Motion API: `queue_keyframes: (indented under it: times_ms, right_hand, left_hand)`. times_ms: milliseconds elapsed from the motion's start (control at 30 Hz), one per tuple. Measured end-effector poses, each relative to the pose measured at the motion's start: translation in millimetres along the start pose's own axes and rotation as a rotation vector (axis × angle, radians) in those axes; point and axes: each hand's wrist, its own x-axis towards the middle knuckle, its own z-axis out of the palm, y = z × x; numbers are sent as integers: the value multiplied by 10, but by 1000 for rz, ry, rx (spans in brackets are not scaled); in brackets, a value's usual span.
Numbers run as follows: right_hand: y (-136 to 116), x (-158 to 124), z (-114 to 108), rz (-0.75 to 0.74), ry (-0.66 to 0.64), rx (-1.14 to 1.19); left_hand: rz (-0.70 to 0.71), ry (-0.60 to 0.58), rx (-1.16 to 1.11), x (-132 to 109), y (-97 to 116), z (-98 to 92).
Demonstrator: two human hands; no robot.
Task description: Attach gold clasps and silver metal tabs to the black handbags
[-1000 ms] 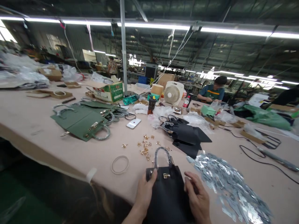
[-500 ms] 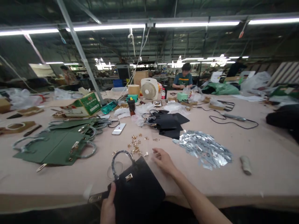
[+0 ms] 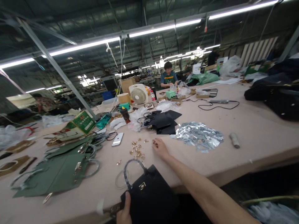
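The left hand (image 3: 125, 211) grips the black bag (image 3: 154, 193) by its upper corner, thumb pressed on the front. The bag tilts at the table's near edge, its wrapped handle (image 3: 126, 174) arching up and a gold clasp (image 3: 142, 186) on its face. The right hand (image 3: 161, 150) reaches forward over the table (image 3: 257, 130), fingertips drawn together at a small gold fitting (from where I stand, I can't tell whether it's pinched or only touched).

Just left of those fingers lies a scatter of gold fittings (image 3: 137, 151), with 1 more sitting apart, nearer the bag. A clear ring (image 3: 119, 180) lies flat beside the handle, partly behind it. To the right of the right hand spreads a heap of metal plates (image 3: 201, 136), and a pale roll (image 3: 234, 140) lies beyond that. Past the fingers, black bags (image 3: 163, 120) lie in a pile. Over on the left are green bags (image 3: 58, 174), with 1 white phone (image 3: 117, 139) near them. Farther back, 1 fan (image 3: 139, 94) stands on the table, and 1 co-worker (image 3: 168, 78) sits across from us.
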Motion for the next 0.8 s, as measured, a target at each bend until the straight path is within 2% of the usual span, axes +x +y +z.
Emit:
queue_keyframes:
  times_ms: [100, 233, 333, 400, 467, 600, 700, 800]
  right_hand:
    - [86, -56, -155, 32, 65, 119]
    - [186, -133, -469, 97, 136, 283]
    - [255, -177, -763, 156, 218, 407]
    - [292, -226, -960, 190, 286, 490]
    - [320, -299, -1145, 213, 341, 561]
    - [350, -478, -1438, 229, 377, 632]
    - [354, -593, -1544, 237, 369, 685]
    - [315, -674, -1558, 241, 323, 619]
  left_hand:
    - [-38, -56, -91, 120, 187, 295]
    - [-56, -209, -261, 266, 471, 700]
    - [42, -334, -281, 355, 641, 980]
    - [173, -376, -156, 424, 693, 1166]
    - [287, -333, 9, 497, 687, 1343]
    - [340, -140, 121, 561, 530, 1550]
    - [473, 0, 197, 410, 275, 1447]
    - [570, 172, 179, 48, -160, 1135]
